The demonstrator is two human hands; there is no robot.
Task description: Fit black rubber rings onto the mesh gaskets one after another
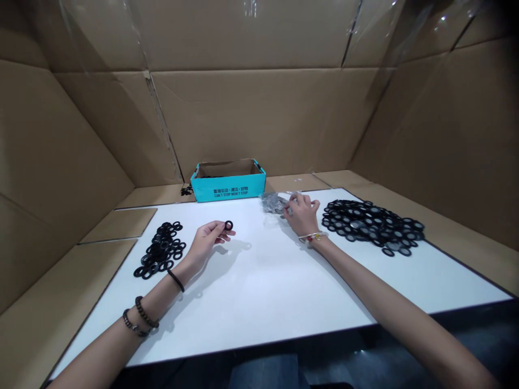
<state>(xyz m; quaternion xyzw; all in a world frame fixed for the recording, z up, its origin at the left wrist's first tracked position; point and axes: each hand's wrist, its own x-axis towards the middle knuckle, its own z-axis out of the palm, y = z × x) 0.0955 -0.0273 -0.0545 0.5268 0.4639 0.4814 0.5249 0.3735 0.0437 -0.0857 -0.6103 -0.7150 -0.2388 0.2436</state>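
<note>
My left hand (207,237) is raised a little above the white board (259,281), pinching a small black ring (228,225) between thumb and fingertips. To its left lies a pile of black rings (160,251). My right hand (302,215) reaches to the far middle of the board, fingers curled onto a small heap of grey discs (273,203); whether it grips one I cannot tell. Right of that hand spreads a wide pile of black rings with grey centres (371,222).
A teal cardboard box (229,183), open on top, stands behind the board, with a few black rings (186,190) beside its left end. Brown cardboard walls enclose the bench on the left, back and right. The board's near edge runs just above my lap.
</note>
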